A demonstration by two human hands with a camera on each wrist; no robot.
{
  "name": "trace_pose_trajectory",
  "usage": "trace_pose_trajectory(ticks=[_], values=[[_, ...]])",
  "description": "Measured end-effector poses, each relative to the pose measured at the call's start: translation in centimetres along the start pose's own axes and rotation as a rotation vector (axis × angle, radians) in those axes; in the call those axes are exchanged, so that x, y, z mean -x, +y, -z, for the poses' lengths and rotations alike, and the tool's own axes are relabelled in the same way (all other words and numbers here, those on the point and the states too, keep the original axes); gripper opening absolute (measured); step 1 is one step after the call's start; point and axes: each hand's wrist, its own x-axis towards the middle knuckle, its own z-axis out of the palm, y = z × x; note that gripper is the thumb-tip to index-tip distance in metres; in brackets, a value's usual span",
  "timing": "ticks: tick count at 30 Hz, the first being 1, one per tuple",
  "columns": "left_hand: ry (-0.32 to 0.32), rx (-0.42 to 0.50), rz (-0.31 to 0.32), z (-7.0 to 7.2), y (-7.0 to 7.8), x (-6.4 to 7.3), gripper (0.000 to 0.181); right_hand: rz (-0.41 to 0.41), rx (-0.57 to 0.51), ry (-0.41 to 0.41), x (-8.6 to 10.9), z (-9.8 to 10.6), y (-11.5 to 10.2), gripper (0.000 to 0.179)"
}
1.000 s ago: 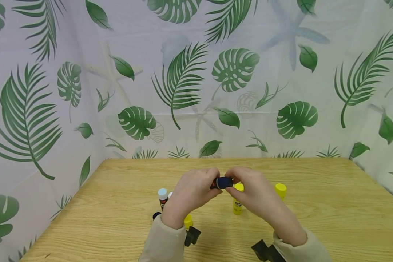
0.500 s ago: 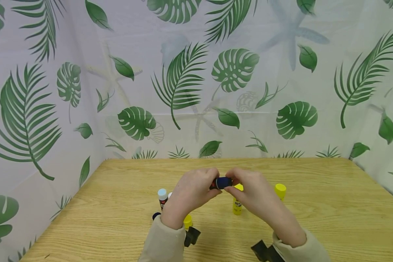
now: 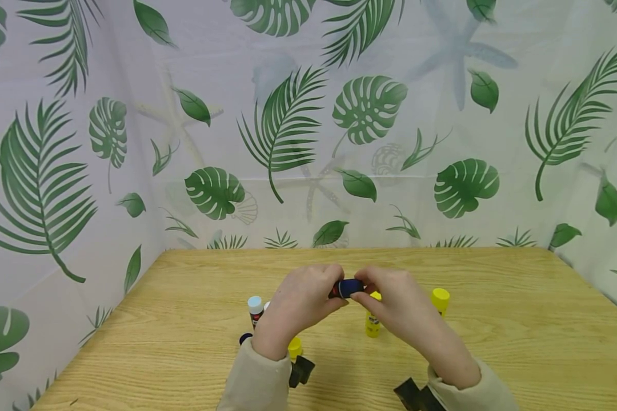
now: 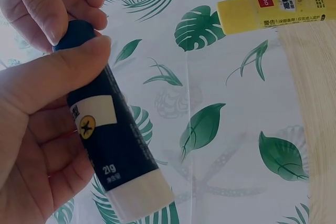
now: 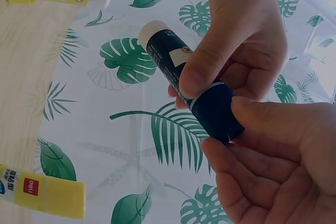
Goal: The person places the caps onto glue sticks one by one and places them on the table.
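In the head view, a dark blue glue stick [image 3: 351, 287] is held lengthwise between both hands above the table. My left hand [image 3: 304, 297] grips its labelled body, thumb laid along the side. The pale base [image 4: 140, 196] of the stick shows in the left wrist view, past the left fingers. At the other end, my right hand [image 3: 395, 292] pinches the blue cap [image 5: 216, 111] between thumb and fingers. The cap sits against the body, with a light ring at the seam. Behind the right hand, a yellow glue stick [image 3: 372, 326] stands upright, partly covered.
Another yellow glue stick [image 3: 440, 300] stands farther right, partly behind the right arm. Left of the left arm are a stick with a pale blue top [image 3: 255, 305] and a dark round top [image 3: 245, 338]. A yellow cap [image 3: 295, 347] shows beside the left wrist. Leaf-patterned sheeting surrounds the wooden table [image 3: 200, 285].
Both hands keep their holds on the glue stick. The right fingers and the cap have shifted very slightly left; everything else looks the same.
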Motion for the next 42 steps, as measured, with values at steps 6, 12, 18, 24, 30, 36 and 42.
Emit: trace_pose_trajectory(ticks=[6, 12, 18, 24, 30, 36, 42], values=[[0.0, 0.013, 0.0, 0.08, 0.02, 0.01, 0.025, 0.0, 0.003, 0.006, 0.01, -0.04, -0.1, 0.018], [-0.027, 0.046, -0.002, 0.12, 0.0, -0.02, 0.023, 0.009, 0.002, 0.004, 0.04, 0.0, -0.09, 0.018], [-0.042, 0.069, -0.005, 0.13, -0.03, -0.02, 0.023, 0.009, 0.001, -0.005, 0.1, 0.02, -0.11, 0.018], [-0.053, 0.095, -0.008, 0.13, -0.08, 0.03, 0.023, 0.02, 0.011, -0.008, 0.11, 0.1, -0.12, 0.018], [-0.073, 0.119, 0.001, 0.23, -0.08, 0.04, 0.023, 0.036, 0.024, -0.017, 0.15, 0.18, -0.13, 0.018], [-0.113, 0.132, 0.024, 0.34, -0.05, -0.04, 0.022, 0.033, 0.039, -0.028, 0.16, 0.14, -0.2, 0.019], [-0.122, 0.127, 0.03, 0.34, -0.05, -0.05, 0.021, 0.013, 0.02, -0.04, 0.07, 0.01, -0.15, 0.019]])
